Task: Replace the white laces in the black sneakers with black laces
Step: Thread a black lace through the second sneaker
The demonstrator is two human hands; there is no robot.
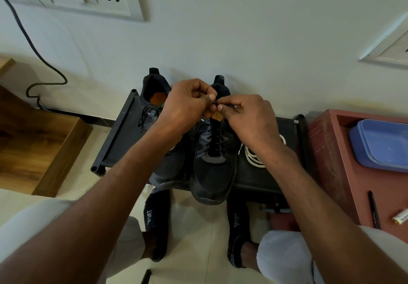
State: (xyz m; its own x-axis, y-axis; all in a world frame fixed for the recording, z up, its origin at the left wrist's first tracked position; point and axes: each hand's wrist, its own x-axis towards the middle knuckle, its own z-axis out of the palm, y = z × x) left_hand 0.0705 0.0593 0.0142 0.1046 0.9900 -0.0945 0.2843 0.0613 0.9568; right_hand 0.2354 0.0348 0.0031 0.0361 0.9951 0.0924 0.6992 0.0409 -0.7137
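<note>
Both hands meet above the right sneaker [213, 169] on the black rack [114, 142]; left hand [187, 104] and right hand [247, 118] pinch its black lace [217, 139] ends with curled fingers; white laces [254, 156] lie coiled just beside it.

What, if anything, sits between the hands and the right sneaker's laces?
Nothing visible. The left hand and right hand already meet at the black lace atop the right sneaker; the white laces lie aside.
</note>
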